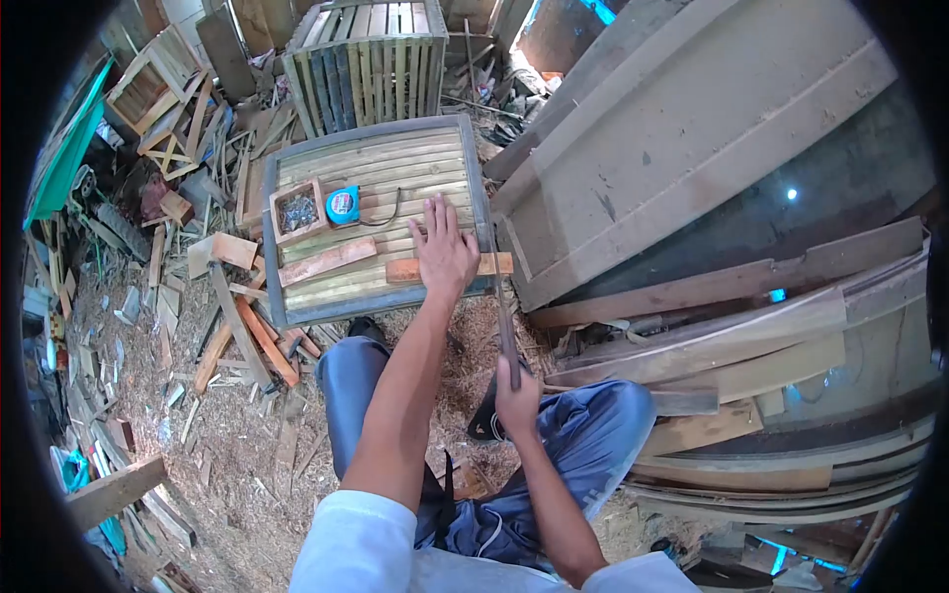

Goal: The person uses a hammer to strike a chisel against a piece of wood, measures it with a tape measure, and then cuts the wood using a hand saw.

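My left hand [446, 251] lies flat across a short wooden block [403, 270] on the slatted table, fingers stretched out past it. Below and to the right, my right hand [517, 403] is closed round the handle end of a hand saw [506, 331]. The narrow saw blade runs away from me over the block's right part, by the table's edge; whether it has cut in cannot be told. Another wood strip [327, 261] rests left of the block. Behind it are a blue tape measure [343, 206] and a wooden box [277, 226] holding small metal pieces.
The slatted table [366, 129] has a grey frame. A slatted crate [381, 74] stands behind it. Large panels [682, 138] lean at the right above stacked boards [712, 376]. Offcuts [242, 331] and sawdust cover the floor at left, with a wooden frame [158, 84] farther back.
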Motion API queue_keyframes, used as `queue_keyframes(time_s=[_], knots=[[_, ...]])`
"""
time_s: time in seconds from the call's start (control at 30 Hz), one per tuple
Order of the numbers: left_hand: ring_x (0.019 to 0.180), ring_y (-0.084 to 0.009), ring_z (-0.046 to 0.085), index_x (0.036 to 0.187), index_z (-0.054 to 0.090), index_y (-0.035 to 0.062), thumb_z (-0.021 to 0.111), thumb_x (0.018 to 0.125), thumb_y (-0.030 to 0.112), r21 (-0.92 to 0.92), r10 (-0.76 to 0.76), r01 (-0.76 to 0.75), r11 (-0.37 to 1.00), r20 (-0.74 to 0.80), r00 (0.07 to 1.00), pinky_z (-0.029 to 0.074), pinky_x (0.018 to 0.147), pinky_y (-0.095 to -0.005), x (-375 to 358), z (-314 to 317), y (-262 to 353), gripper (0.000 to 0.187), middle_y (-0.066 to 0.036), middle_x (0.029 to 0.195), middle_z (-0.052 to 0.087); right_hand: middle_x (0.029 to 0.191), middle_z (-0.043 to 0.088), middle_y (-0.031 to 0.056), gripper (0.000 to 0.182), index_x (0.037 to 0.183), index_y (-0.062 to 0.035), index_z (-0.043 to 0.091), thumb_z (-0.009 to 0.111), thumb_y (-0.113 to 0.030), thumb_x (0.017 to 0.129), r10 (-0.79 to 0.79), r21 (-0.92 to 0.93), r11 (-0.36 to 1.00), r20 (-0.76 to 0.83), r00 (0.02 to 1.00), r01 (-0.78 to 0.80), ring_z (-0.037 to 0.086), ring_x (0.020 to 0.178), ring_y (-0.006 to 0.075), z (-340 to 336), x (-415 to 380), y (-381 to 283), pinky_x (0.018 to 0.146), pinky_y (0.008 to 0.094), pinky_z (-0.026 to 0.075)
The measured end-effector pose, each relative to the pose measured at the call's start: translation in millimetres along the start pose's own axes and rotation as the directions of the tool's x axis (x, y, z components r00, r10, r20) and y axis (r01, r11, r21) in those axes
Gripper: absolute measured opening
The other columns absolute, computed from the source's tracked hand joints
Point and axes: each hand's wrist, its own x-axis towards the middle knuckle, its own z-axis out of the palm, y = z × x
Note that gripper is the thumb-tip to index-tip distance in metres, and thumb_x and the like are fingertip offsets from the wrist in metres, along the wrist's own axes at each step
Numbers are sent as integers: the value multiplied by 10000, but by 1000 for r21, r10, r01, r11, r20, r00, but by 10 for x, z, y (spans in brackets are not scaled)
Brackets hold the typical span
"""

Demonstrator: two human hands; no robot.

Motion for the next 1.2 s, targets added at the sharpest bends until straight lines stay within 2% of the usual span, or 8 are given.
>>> queue_keyframes(time_s=[0.1, 0.27, 0.37, 0.57, 0.67, 0.8, 0.93, 1.2], knots=[[1413, -281, 181, 1357, 385, -2, 416, 853, 284, -21, -2, 2, 1000, 1, 1000, 126, 1131, -542, -26, 47, -7, 580, -143, 1501, 260, 504, 425, 151, 386, 670, 30, 548, 583, -266, 915, 72, -19, 997, -2, 997, -72, 424, 449, 149, 2, 359, -442, 477, 382, 381], [1412, -292, 184, 1358, 370, -8, 402, 865, 282, -28, -9, 10, 1000, 18, 1000, 130, 1128, -543, 18, -40, 5, 573, -144, 1505, 248, 501, 405, 143, 428, 637, 39, 524, 577, -278, 920, -1, -68, 998, -20, 1000, -1, 398, 472, 121, -147, -355, -20, 465, 357, 366], [1415, -287, 171, 1367, 373, -3, 394, 860, 298, -18, -17, 17, 1000, 8, 1000, 118, 1132, -538, -36, 12, -4, 590, -140, 1511, 237, 524, 405, 1, 455, 632, -3, 493, 551, -333, 940, 48, 9, 999, 22, 999, -49, 388, 517, 74, -153, -493, 133, 464, 315, 336], [1419, -283, 158, 1380, 357, 1, 396, 858, 300, -4, -1, 1, 1000, 44, 999, 120, 1133, -531, 3, -7, -26, 603, -135, 1520, 218, 529, 445, 6, 466, 657, 16, 522, 530, -355, 940, 93, 9, 995, 71, 993, -94, 413, 536, 66, 24, 184, -213, 475, 313, 360], [1421, -280, 155, 1385, 355, 6, 400, 857, 307, -2, -10, 11, 1000, 64, 998, 118, 1136, -527, 8, -51, 15, 610, -132, 1521, 217, 518, 426, 3, 460, 651, 14, 530, 528, -340, 944, -59, 18, 998, -29, 998, 59, 391, 524, 66, -107, -215, -137, 469, 320, 344], [1419, -275, 169, 1375, 369, 10, 419, 843, 302, -5, -22, 22, 1000, 10, 1000, 121, 1136, -530, -35, 3, -36, 610, -135, 1515, 233, 509, 413, 35, 454, 653, 18, 542, 541, -337, 935, 22, -7, 1000, 18, 1000, -22, 404, 524, 69, -172, -519, -32, 478, 333, 357], [1412, -284, 190, 1366, 377, 4, 429, 832, 299, -33, 2, -2, 999, -7, 1000, 131, 1131, -537, -19, 52, -19, 613, -140, 1508, 250, 504, 392, 60, 442, 638, 20, 535, 565, -319, 921, 116, -41, 993, 47, 992, -114, 409, 519, 79, 82, 221, -146, 478, 341, 356], [1413, -284, 186, 1371, 365, -5, 435, 825, 293, -49, 3, -5, 999, -33, 999, 141, 1130, -533, -12, -6, -5, 626, -146, 1509, 245, 501, 381, 58, 448, 605, 8, 504, 566, -303, 921, 57, -56, 997, 44, 997, -55, 381, 516, 85, -235, -348, -191, 475, 338, 349]])
